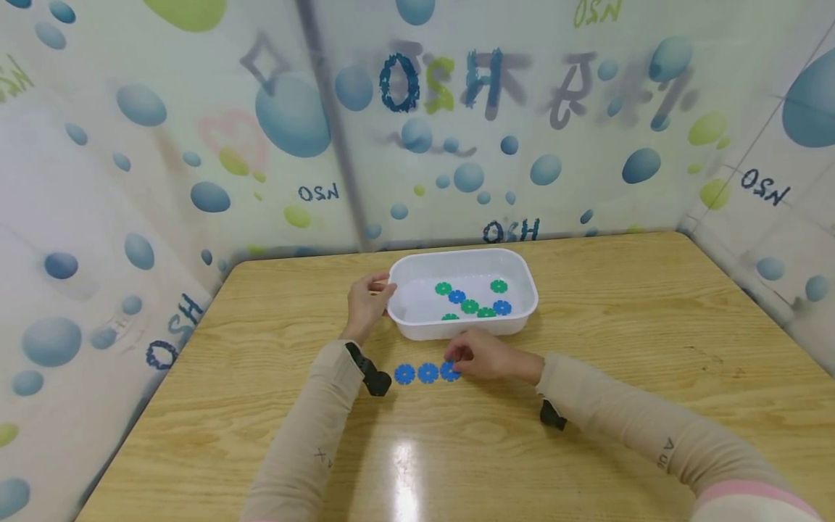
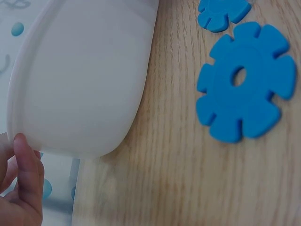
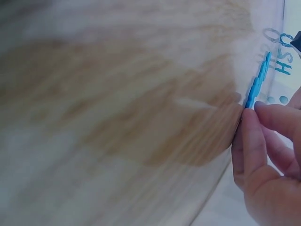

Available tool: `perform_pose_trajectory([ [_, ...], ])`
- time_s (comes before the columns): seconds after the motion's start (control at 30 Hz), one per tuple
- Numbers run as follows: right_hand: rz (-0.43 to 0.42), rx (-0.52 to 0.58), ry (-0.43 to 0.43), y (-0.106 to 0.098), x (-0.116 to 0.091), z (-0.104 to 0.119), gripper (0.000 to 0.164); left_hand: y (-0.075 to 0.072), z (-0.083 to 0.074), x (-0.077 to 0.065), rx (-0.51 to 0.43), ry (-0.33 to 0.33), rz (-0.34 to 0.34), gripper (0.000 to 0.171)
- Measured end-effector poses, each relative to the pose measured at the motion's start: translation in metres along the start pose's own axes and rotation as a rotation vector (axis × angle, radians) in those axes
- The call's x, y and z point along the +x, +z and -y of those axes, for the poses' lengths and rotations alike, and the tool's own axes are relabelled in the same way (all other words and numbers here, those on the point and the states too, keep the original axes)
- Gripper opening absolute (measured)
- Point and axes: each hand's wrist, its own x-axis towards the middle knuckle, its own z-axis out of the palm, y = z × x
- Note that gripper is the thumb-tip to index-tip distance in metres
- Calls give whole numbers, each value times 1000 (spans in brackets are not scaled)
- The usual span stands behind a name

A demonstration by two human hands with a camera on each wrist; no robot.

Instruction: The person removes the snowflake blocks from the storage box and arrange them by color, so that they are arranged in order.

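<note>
In the head view my left hand (image 1: 367, 303) grips the left rim of a white plastic tub (image 1: 424, 331). The left wrist view shows its fingers (image 2: 29, 174) at the tub's rim. In front of the tub, blue notched discs with a centre hole form a short row on the table: a left disc (image 1: 404, 374), a middle disc (image 1: 428, 373) and a right disc (image 1: 450, 372). My right hand (image 1: 485, 354) pinches the right disc at its edge, close over the tabletop. From the right wrist, blue discs (image 3: 257, 84) appear edge-on beyond the thumb and fingertips.
Several green discs (image 1: 470, 307) and a few blue discs (image 1: 501, 308) lie inside the tub. The wooden table (image 1: 620, 304) meets a wall (image 1: 561, 196) printed with bubbles and lettering behind the tub. Dark wrist straps (image 1: 370, 371) are worn over both sleeves.
</note>
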Motion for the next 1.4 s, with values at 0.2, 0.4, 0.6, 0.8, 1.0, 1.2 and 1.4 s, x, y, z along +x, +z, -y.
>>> perform_pose_trajectory([
  [0.2,-20,22,3,-1,-3,-2,13,0,-1,-1,4,-10,4,31],
  [0.4,-25,83,27,-10,-10,3,15,-1,-2,-2,5,-8,1,30],
  [0.6,-19,132,10,-25,-17,13,16,0,-3,-2,-2,-4,1,30],
  [0.8,-87,165,-29,-47,-21,18,17,-1,-2,-1,-2,-3,1,30],
  [1.0,-138,222,-35,-67,-20,21,17,-1,-2,-2,5,-1,-4,30],
  [1.2,-192,234,-54,-79,-7,19,16,-1,-1,-1,-4,-3,-8,30],
  [1.4,-249,179,-14,-87,12,11,17,-1,-2,-1,0,-7,-4,30],
])
